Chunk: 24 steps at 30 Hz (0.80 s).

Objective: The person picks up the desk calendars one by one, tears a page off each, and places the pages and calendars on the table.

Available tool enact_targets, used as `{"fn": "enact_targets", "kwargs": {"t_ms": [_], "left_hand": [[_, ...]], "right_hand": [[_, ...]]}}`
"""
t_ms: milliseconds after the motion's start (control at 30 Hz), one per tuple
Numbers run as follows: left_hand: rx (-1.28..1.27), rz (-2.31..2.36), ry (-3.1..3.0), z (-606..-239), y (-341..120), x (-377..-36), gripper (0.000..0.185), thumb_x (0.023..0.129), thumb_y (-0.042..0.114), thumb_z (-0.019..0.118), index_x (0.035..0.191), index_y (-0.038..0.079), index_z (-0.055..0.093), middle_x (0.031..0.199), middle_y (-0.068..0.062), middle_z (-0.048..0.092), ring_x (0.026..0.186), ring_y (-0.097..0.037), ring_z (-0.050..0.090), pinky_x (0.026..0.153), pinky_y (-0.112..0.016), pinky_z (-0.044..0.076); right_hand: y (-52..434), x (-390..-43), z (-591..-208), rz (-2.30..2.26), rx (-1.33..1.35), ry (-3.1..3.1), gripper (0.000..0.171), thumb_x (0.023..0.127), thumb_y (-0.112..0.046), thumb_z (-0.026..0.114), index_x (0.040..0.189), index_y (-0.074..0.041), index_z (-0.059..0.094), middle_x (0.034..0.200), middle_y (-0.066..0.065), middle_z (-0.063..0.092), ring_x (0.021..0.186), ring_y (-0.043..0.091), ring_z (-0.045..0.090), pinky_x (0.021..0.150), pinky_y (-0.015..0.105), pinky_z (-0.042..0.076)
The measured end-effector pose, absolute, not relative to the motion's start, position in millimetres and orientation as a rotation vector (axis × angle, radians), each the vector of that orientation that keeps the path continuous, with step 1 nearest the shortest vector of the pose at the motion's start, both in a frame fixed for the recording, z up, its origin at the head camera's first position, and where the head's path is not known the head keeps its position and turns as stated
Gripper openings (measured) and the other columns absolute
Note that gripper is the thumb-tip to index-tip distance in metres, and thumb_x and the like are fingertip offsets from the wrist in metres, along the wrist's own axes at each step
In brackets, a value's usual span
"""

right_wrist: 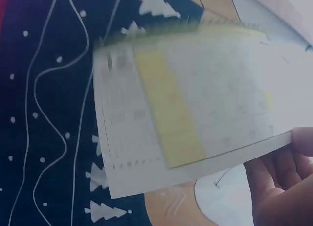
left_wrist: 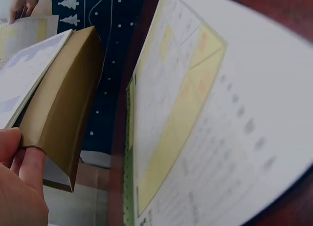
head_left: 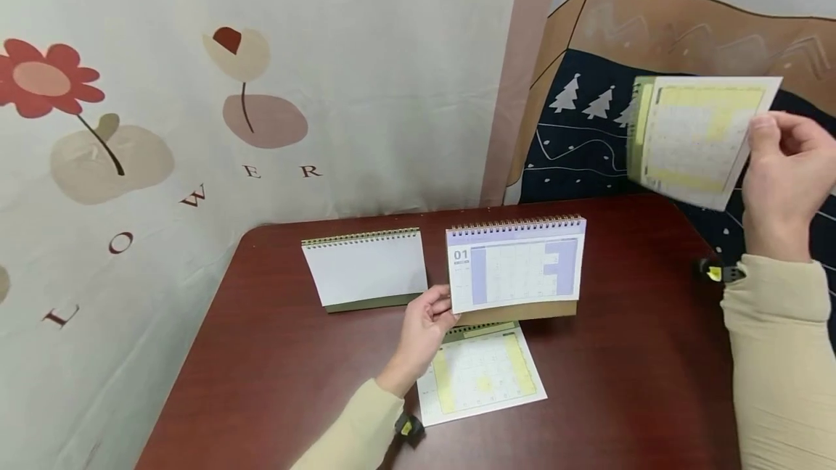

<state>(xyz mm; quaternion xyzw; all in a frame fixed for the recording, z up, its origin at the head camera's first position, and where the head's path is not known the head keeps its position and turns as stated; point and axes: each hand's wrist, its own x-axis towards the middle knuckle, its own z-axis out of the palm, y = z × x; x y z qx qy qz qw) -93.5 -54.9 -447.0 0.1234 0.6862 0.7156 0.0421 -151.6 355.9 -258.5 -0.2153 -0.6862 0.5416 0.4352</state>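
Observation:
A purple desk calendar (head_left: 515,265) marked 01 stands upright mid-table; my left hand (head_left: 426,325) pinches its lower left corner, thumb on the brown base (left_wrist: 61,108). A yellow calendar (head_left: 480,372) lies flat on the table just in front of it, seen close in the left wrist view as a yellow-banded sheet (left_wrist: 195,118). My right hand (head_left: 780,172) holds another yellow calendar (head_left: 699,138) in the air at the right, off the table's far right corner, gripping its right edge (right_wrist: 195,113). A white-faced calendar (head_left: 364,267) with a green base stands to the left.
The dark red table (head_left: 274,376) meets a flower-print curtain (head_left: 196,93) at the back and left. A dark blue cloth with white trees (head_left: 575,136) hangs behind the right corner. Both arms wear beige sleeves.

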Motion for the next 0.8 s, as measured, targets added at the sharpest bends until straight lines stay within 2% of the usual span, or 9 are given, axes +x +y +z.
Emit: {"fn": "enact_targets", "kwargs": {"t_ms": [100, 167, 367, 467, 667, 800], "left_hand": [[0.364, 2.196, 2.100, -444.6, -56.1, -96.2, 0.037, 0.091, -0.018, 0.055, 0.127, -0.012, 0.062, 0.123, -0.029, 0.069, 0.113, -0.036, 0.069, 0.093, -0.032, 0.057], [0.335, 2.207, 2.096, -443.7, -57.1, -97.9, 0.039, 0.091, -0.019, 0.055, 0.128, -0.012, 0.061, 0.122, -0.029, 0.069, 0.112, -0.036, 0.069, 0.093, -0.032, 0.057], [0.280, 2.244, 2.055, -444.1, -59.4, -102.9, 0.041, 0.090, -0.020, 0.054, 0.130, -0.013, 0.059, 0.124, -0.030, 0.068, 0.112, -0.035, 0.069, 0.093, -0.032, 0.057], [0.257, 2.250, 2.050, -445.4, -59.6, -105.2, 0.041, 0.091, -0.019, 0.054, 0.131, -0.013, 0.058, 0.125, -0.030, 0.067, 0.114, -0.035, 0.068, 0.094, -0.031, 0.056], [0.218, 2.267, 2.041, -447.5, -61.1, -108.4, 0.041, 0.093, -0.018, 0.055, 0.133, -0.013, 0.057, 0.127, -0.029, 0.066, 0.118, -0.035, 0.066, 0.095, -0.030, 0.055], [0.218, 2.271, 2.043, -446.5, -61.3, -111.0, 0.041, 0.094, -0.017, 0.055, 0.134, -0.012, 0.057, 0.127, -0.029, 0.066, 0.118, -0.034, 0.066, 0.095, -0.030, 0.055]], "right_hand": [[345.3, -145.5, -268.6, 1.175, -0.483, -1.812, 0.015, 0.103, -0.022, 0.064, 0.105, -0.021, 0.079, 0.091, -0.019, 0.063, 0.079, -0.003, 0.056, 0.063, 0.006, 0.039], [339.7, -142.0, -275.3, 1.112, -0.431, -1.852, 0.018, 0.102, -0.022, 0.065, 0.108, -0.014, 0.080, 0.091, -0.021, 0.063, 0.077, -0.005, 0.057, 0.064, 0.005, 0.041], [326.6, -134.2, -293.9, 0.995, -0.332, -1.961, 0.026, 0.100, -0.023, 0.067, 0.108, -0.002, 0.080, 0.087, -0.028, 0.064, 0.071, -0.010, 0.057, 0.063, 0.006, 0.041], [322.8, -128.2, -302.2, 0.969, -0.312, -2.010, 0.029, 0.100, -0.026, 0.068, 0.110, -0.001, 0.080, 0.091, -0.024, 0.068, 0.072, -0.011, 0.056, 0.063, 0.006, 0.040], [320.4, -116.8, -315.1, 0.935, -0.272, -2.075, 0.030, 0.100, -0.028, 0.068, 0.110, -0.002, 0.080, 0.089, -0.027, 0.064, 0.070, -0.013, 0.054, 0.061, 0.005, 0.039], [318.5, -110.7, -320.8, 0.914, -0.257, -2.115, 0.033, 0.101, -0.032, 0.068, 0.112, -0.003, 0.079, 0.095, -0.015, 0.070, 0.073, -0.016, 0.054, 0.064, 0.004, 0.039]]}}
